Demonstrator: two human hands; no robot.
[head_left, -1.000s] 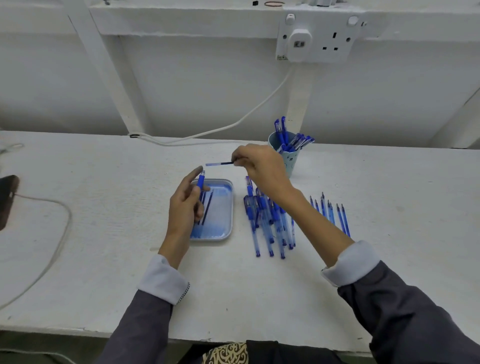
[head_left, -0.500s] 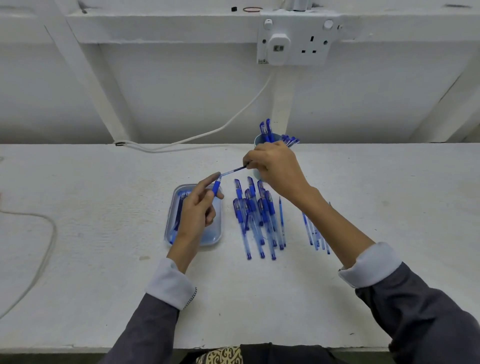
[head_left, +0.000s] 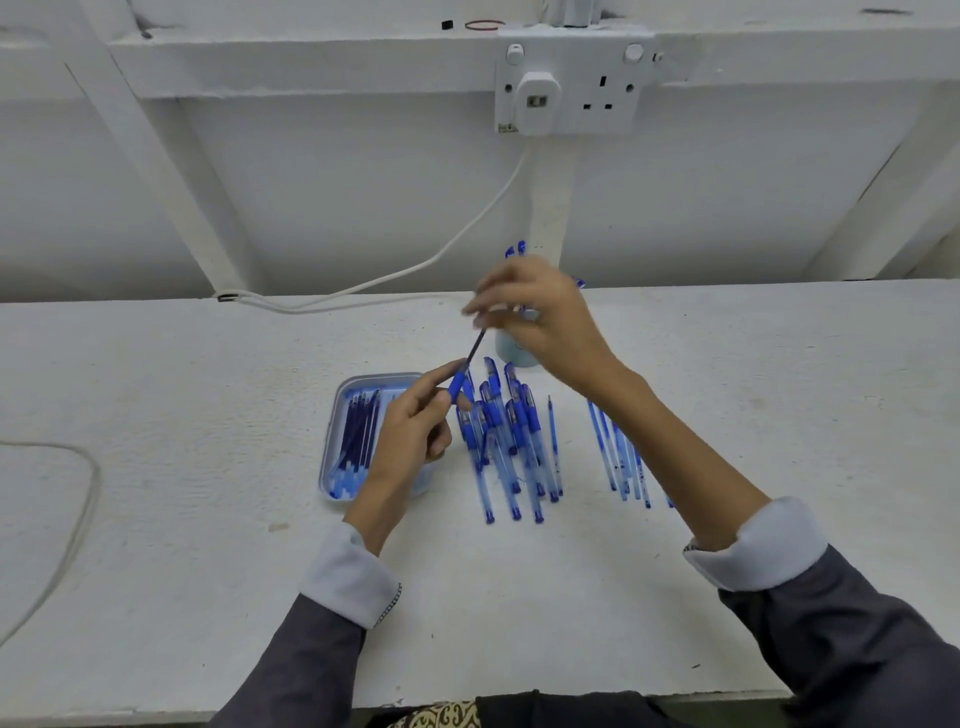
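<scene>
Two hands holding a pen barrel and its refill above the table (head_left: 208, 519).
Left hand (head_left: 410, 441) grips the blue pen barrel (head_left: 457, 387), fingers curled round it, over the tray's (head_left: 332, 415) right edge; right hand (head_left: 540, 312), blurred, pinches the upper end of the thin refill (head_left: 475, 345), which slants down to the barrel's tip; loose pens (head_left: 514, 447) lie just right of the tray.

Double socket (head_left: 571, 93) on wall beam; white cable (head_left: 467, 228) runs down onto table (head_left: 156, 519).
</scene>
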